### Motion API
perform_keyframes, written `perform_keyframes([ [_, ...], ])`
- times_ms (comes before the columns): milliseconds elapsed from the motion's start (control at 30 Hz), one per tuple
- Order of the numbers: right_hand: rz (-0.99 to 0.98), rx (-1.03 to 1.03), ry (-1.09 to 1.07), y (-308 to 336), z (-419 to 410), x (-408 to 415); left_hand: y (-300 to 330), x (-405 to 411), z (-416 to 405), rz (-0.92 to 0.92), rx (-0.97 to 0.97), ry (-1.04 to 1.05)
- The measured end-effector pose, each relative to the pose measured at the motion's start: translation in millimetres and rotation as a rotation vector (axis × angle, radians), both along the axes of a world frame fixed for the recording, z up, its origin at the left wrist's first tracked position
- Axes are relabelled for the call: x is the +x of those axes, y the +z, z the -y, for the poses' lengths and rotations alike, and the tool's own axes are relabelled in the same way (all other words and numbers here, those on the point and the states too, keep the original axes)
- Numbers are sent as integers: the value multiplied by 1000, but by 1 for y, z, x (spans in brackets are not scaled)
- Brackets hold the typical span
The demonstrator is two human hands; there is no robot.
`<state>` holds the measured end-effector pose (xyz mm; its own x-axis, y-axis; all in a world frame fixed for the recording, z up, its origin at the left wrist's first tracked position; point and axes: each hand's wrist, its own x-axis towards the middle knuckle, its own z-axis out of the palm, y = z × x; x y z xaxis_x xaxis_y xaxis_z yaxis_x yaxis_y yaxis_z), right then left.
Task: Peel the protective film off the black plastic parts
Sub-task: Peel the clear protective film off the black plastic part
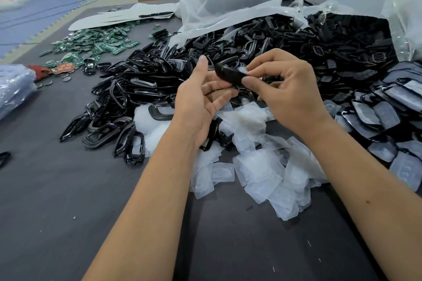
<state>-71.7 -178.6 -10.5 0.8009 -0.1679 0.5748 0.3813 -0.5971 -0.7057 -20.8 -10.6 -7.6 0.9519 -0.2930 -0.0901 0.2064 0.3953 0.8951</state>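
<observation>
Above the grey table [57,189]: 2 bare hands meet.
Left hand [201,100]: half open, fingers cradling a black plastic part [228,74].
Right hand [285,89]: thumb and forefinger closed on the clear film [242,71] at the part's end.
Below: pile of peeled films [262,166].
Behind: heap of black frames [137,80].
</observation>
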Motion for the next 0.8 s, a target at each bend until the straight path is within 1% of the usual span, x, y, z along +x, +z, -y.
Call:
perform_keyframes([
  [67,-96,222,13,2,-2,0,-1,-2,3,51,9,-1],
  [200,-277,543,154,8,-3,-1,-5,-5,5,129,12,6],
  [267,-335,683,204,8,-2,-2,-5,-4,6,145,-6,15],
  [333,-367,763,245,7,-2,-2,-6,-4,8,150,-16,25],
  [467,-378,809,286,7,0,-1,-9,-4,11,171,-9,44],
  [533,-364,775,273,7,2,-1,-10,-3,11,178,-2,51],
  [633,-324,678,197,5,3,-1,-11,-4,11,201,16,46],
  [800,-269,647,141,5,2,0,-11,-6,11,206,36,54],
])
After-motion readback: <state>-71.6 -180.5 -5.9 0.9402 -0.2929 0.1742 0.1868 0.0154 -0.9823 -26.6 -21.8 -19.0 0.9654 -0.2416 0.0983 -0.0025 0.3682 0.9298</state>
